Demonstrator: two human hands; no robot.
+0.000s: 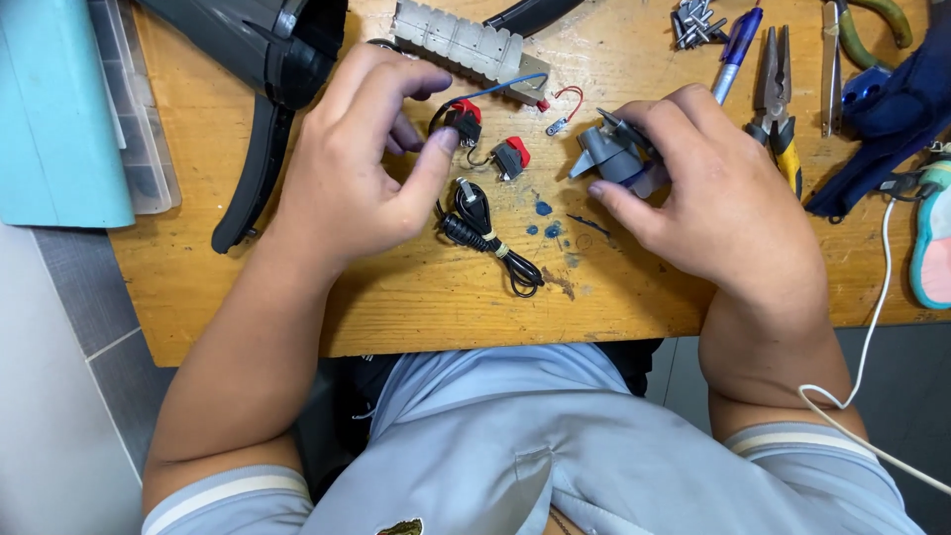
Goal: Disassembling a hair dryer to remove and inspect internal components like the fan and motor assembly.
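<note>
My left hand (362, 159) pinches a small black switch with a red rocker (464, 119) between thumb and fingers; blue and black wires run from it. A second red and black switch (510, 156) lies just right of it on the wooden table (416, 297). My right hand (718, 198) holds a grey fan impeller with its motor (612, 154) against the table top. A coiled black power cord with plug (485, 233) lies between both hands.
A grey ribbed heating part (461, 40) lies at the back. A black appliance housing (267, 59) sits back left beside a teal box (54, 109). Pliers (778, 89), a blue pen (735, 45), screws (696, 22) and a white cable (877, 307) are on the right.
</note>
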